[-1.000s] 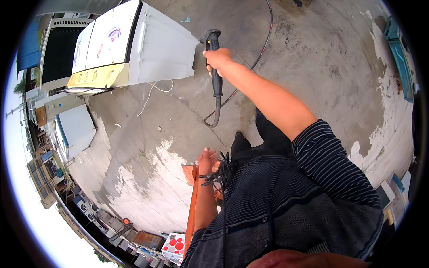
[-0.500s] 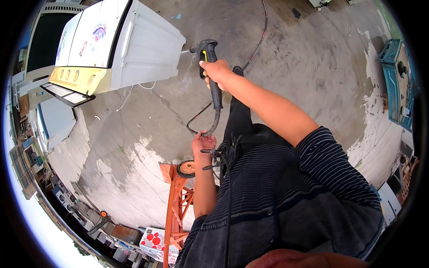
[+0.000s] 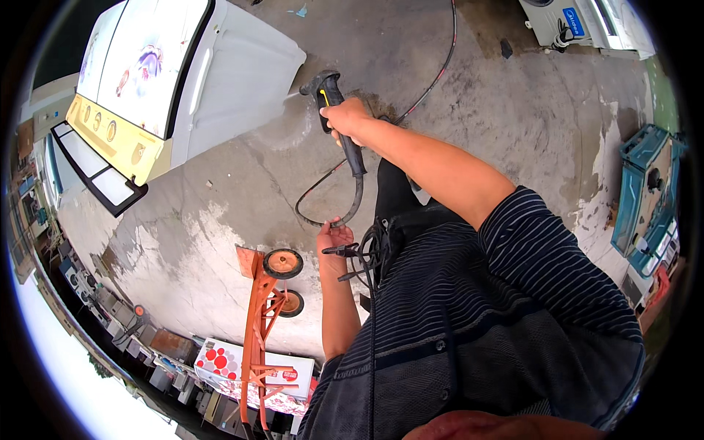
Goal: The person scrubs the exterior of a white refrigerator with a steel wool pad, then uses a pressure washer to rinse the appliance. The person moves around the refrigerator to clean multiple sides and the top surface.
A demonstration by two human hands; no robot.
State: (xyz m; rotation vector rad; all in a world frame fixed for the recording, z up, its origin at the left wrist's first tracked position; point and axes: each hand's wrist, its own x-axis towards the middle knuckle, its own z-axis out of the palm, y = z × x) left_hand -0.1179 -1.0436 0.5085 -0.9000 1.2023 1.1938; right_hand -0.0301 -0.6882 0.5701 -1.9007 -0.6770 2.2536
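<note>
I am gripping a curved black plastic spray gun [image 3: 332,89], upper centre, with the right hand [image 3: 347,119]; the left hand [image 3: 336,235], apart a second ago, is meeting its black rubber hose [image 3: 357,201], closure unclear, apparently adding support.

Blue rectangular label [image 3: 573,22] with short white lettering, on white appliance [image 3: 543,28] at upper right. Red label [image 3: 291,375] with pale marks, too small to read, on white box-shaped unit [image 3: 229,369] printed with red and grey dots, low in view. Markings by round dials on yellow control panel [image 3: 117,143] of washing machine [image 3: 238,81], too small to read. Red markings along black hose [image 3: 448,56], unreadable.
</note>
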